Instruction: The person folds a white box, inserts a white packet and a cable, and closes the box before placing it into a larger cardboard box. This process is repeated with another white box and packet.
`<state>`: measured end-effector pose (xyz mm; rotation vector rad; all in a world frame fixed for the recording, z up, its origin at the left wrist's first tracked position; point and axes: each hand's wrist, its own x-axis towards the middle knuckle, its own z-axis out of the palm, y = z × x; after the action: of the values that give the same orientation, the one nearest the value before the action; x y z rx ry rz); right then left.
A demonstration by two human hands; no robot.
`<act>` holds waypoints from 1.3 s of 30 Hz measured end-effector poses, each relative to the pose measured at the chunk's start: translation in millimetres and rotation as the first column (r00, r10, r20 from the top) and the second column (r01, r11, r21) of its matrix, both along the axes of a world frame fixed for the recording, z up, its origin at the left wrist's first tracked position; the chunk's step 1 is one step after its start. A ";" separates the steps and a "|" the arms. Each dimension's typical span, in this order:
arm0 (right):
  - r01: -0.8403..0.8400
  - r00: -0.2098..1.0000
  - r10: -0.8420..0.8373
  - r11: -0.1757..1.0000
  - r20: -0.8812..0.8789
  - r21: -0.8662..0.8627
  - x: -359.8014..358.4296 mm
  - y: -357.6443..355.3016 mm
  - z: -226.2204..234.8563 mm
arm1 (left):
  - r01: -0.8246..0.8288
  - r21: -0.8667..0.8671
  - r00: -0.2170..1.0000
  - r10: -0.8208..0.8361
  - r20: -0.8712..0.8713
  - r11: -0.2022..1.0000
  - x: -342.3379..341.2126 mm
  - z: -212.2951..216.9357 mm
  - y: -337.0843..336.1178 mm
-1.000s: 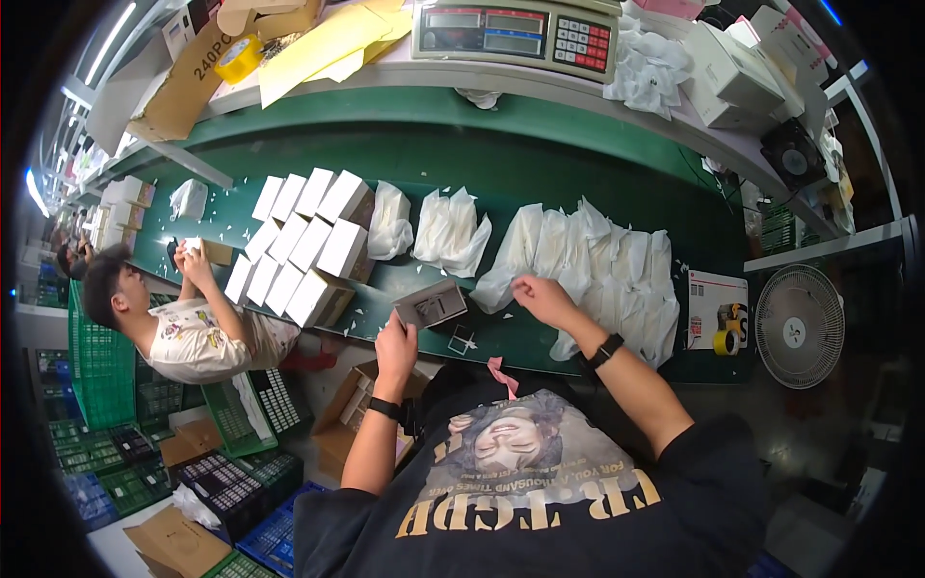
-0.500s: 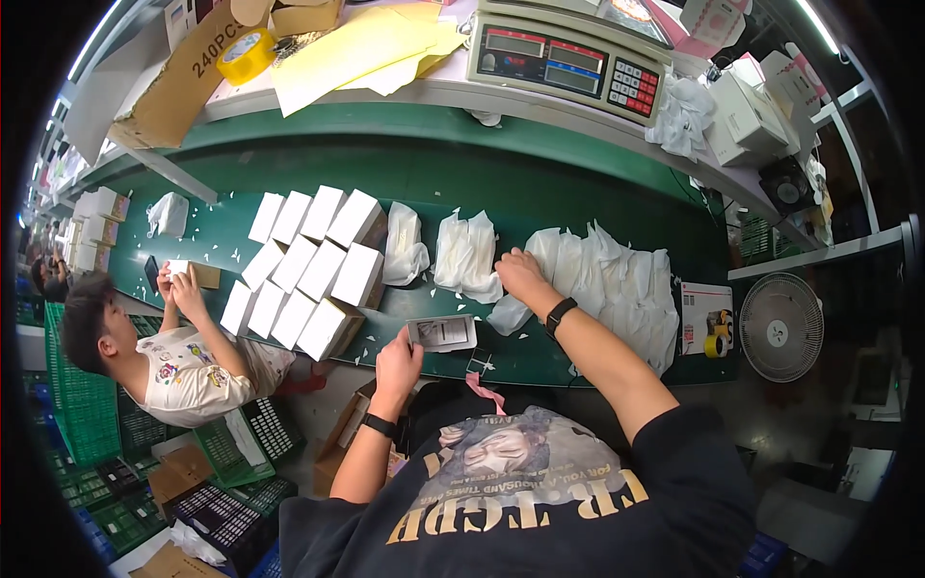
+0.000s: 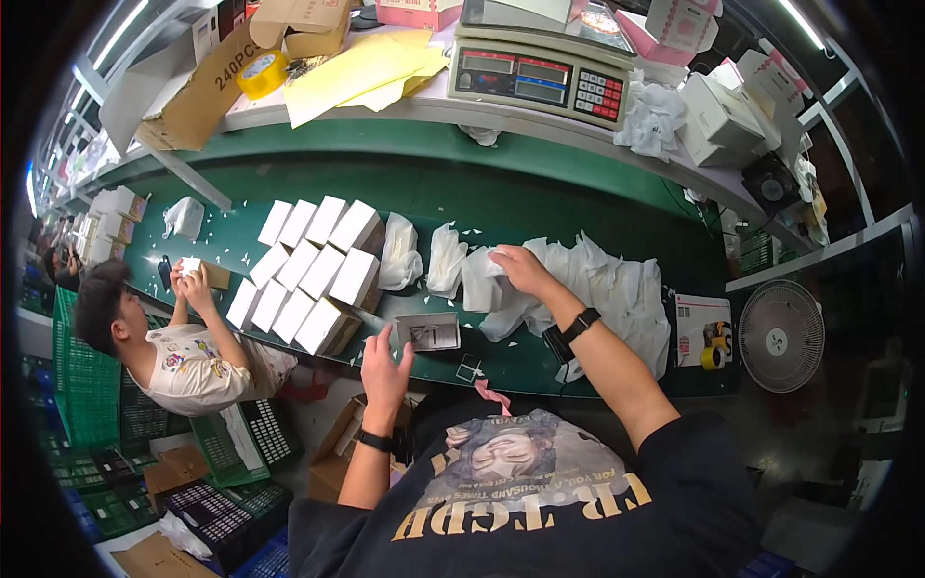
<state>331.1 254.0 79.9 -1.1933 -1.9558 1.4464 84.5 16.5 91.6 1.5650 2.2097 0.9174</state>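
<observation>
My left hand is open with its fingers apart, just left of a small open box on the green table. Printed paper or a similar insert shows inside the box. My right hand grips the top of a white plastic-wrapped packet; what is inside the wrapping is hidden. Just left of it lie two more wrapped packets, one at the middle and one beside the boxes. A broad row of overlapping wrapped packets spreads under and beyond my right forearm.
White boxes stand in rows at the left. A co-worker holds a small box farther left. On the shelf above are a scale, yellow sheets and tape. A fan stands at the right.
My left hand has come off the small box and opened. My right hand has taken hold of a wrapped packet and moved it from beside its neighbour. The whole view has shifted slightly.
</observation>
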 end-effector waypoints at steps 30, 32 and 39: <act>-0.132 0.990 0.134 0.990 0.034 -0.056 134.7 -182.1 -26.2 | 0.783 -0.170 0.470 -0.749 -0.467 0.598 131.5 56.1 52.6; -0.122 0.992 0.122 0.992 -0.011 -0.019 135.2 -183.8 -30.8 | 0.776 -0.166 0.480 -0.740 -0.471 0.608 129.7 53.6 47.8; -0.296 0.955 0.296 0.955 -0.006 -0.030 143.7 -177.2 -20.6 | 0.713 -0.238 0.517 -0.724 -0.457 0.659 120.3 54.6 28.2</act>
<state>474.8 76.8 59.3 -0.9382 -2.1920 1.6247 204.8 44.7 146.2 2.6448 1.4684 0.2007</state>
